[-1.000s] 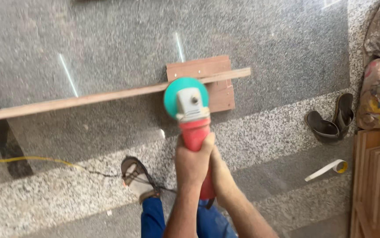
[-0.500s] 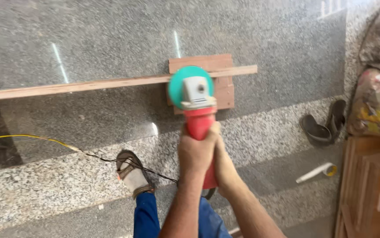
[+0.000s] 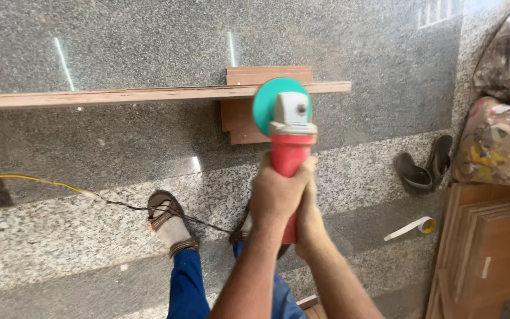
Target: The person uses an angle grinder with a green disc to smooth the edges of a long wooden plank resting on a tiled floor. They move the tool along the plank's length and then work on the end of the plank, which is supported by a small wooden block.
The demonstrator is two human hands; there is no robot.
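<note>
Both forearms rise from the bottom edge of the frame, bare, and converge toward the centre. The left hand [image 3: 278, 192] sits in front, its fingers wrapped tight around a red handle with the knuckles turned up toward the camera. The right hand [image 3: 308, 221] lies just behind and slightly lower, pressed against the left, closed around the same handle from the right side. Both wrists run fairly straight with the forearms. Below, in the lower centre, two legs in blue trousers show, the left foot set forward.
</note>
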